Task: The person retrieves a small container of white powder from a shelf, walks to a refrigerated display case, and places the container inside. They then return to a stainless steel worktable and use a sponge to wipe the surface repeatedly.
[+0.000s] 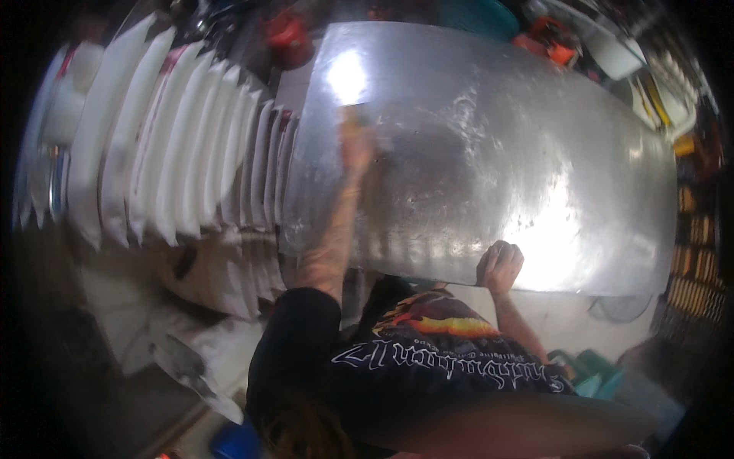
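A broad metal tabletop [424, 160] with a shiny, streaked surface lies in front of me. My left hand [356, 150] reaches far across its left part, blurred by motion. Under its fingers is a yellowish sponge-like pad [352, 117], pressed to the metal as far as the blur lets me see. At the near edge, my right hand [502, 264] rests on the tabletop with its fingers curled. Whether those fingers grip the edge or hold something small is hidden.
Left of the table stands a row of layered white sack-like items [172, 143], some with red marks. Beyond the far edge are a red container [287, 37], a teal basin [481, 17] and an orange-red object [553, 46]. A white tub [619, 57] is at the far right.
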Available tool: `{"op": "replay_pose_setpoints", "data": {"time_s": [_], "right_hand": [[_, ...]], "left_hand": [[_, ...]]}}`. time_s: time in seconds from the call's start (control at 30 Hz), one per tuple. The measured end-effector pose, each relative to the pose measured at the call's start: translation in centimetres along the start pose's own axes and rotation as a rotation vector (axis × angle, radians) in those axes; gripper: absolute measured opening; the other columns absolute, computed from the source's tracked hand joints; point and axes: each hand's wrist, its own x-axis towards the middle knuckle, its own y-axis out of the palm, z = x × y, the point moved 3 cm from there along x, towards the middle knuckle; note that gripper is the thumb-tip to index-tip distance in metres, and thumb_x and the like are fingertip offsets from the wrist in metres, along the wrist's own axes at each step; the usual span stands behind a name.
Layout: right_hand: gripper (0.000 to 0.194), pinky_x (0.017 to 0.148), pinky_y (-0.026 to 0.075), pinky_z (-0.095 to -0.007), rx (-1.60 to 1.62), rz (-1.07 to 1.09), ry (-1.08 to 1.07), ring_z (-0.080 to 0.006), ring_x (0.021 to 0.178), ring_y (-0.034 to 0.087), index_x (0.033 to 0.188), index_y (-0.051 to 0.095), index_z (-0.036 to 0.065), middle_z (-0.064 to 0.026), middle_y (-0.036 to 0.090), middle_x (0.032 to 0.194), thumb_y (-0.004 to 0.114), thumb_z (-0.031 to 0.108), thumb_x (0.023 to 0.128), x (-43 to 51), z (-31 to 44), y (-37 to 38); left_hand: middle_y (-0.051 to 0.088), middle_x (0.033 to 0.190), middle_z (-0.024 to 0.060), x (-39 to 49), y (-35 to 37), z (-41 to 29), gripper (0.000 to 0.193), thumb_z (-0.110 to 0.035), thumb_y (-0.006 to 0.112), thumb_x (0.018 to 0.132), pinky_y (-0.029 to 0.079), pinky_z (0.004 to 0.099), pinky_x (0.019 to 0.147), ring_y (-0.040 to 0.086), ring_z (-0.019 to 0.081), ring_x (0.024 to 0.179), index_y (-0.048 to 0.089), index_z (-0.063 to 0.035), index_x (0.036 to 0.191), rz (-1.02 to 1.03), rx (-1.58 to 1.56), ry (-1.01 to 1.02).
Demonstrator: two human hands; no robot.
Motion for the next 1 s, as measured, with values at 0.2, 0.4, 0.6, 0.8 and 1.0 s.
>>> {"op": "replay_pose_setpoints", "data": {"time_s": [0.2,0.4,0.6,0.8,1.0], "right_hand": [[0.038,0.104,0.039,-0.0542,0.035,0.006,0.037,-0.0414,0.119,0.050,0.125,0.059,0.005,-0.0199,0.055,0.128,0.062,0.030,0.096,0.6,0.0,-0.7],[0.039,0.104,0.039,-0.0548,0.027,0.031,0.040,-0.0420,0.119,0.050,0.125,0.059,0.005,-0.0212,0.055,0.128,0.063,0.029,0.096,0.5,-0.2,0.0],[0.042,0.106,0.038,-0.0555,-0.027,0.050,0.017,-0.0435,0.121,0.049,0.127,0.057,0.000,-0.0242,0.053,0.130,0.062,0.030,0.097,0.1,-0.1,0.6],[0.041,0.106,0.038,-0.0551,-0.022,0.016,0.003,-0.0430,0.121,0.050,0.125,0.058,0.001,-0.0240,0.055,0.129,0.062,0.030,0.097,0.3,0.3,0.1],[0.039,0.104,0.040,-0.0532,0.058,-0.020,0.061,-0.0419,0.119,0.051,0.126,0.059,0.006,-0.0203,0.056,0.129,0.065,0.029,0.095,0.8,-0.2,-0.4]], "left_hand": [[0.037,0.160,0.0243,0.0,-16.3,16.3,0.095,-0.026,0.078,0.087,0.030,0.0448,0.124,0.035,0.0412,0.149,0.024,0.0021,0.160,0.109,0.368,-0.678],[0.057,0.143,0.0239,6.6,-4.5,9.5,0.078,-0.041,0.065,0.097,0.052,0.0491,0.104,0.063,0.0426,0.123,0.029,-0.0164,0.162,-0.004,0.352,-0.174],[0.047,0.155,0.0176,4.9,12.7,-9.4,0.069,-0.047,0.053,0.102,0.044,0.0526,0.111,0.054,0.0409,0.134,0.027,-0.0232,0.163,0.399,-0.088,-0.334],[0.045,0.157,0.0171,1.4,18.7,-14.3,0.069,-0.033,0.065,0.099,0.041,0.0484,0.116,0.046,0.0359,0.143,0.037,-0.0138,0.159,0.522,-0.165,-0.159],[0.053,0.146,0.0183,9.6,-0.8,10.2,0.078,-0.024,0.082,0.085,0.041,0.0423,0.114,0.051,0.0308,0.137,0.044,-0.0025,0.149,-0.049,0.134,-0.018]]}}
